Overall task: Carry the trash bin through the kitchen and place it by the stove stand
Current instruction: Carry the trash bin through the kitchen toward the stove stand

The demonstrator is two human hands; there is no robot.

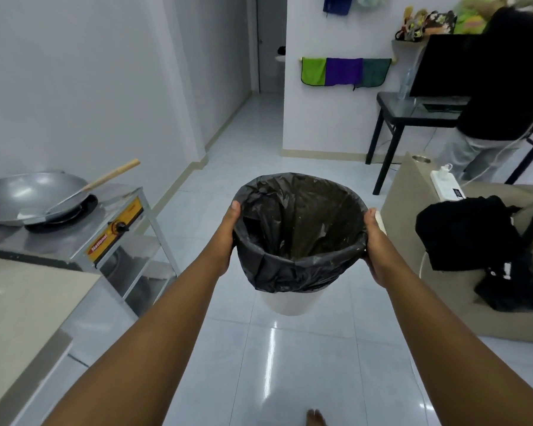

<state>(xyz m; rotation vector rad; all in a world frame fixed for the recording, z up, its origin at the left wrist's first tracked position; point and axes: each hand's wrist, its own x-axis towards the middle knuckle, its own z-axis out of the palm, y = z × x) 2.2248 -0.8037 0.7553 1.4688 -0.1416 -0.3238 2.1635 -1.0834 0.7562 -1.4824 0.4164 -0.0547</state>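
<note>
The trash bin (pixel 286 302) is white, lined with a black plastic bag folded over its rim, and looks empty inside. It hangs in the air above the tiled floor at the centre of the view. My left hand (pixel 226 238) grips its left rim, thumb on top. My right hand (pixel 374 241) grips the right rim the same way. The stove stand (pixel 120 229) is a steel frame with a yellow-fronted burner, to the left of the bin and about an arm's width away.
A wok (pixel 28 195) with a wooden-handled ladle sits on the stove. A beige counter (pixel 22 309) is at lower left. A beige sofa (pixel 413 192) with a black bag is on the right. A person in black stands by a dark table (pixel 391 118). White floor tiles lie ahead.
</note>
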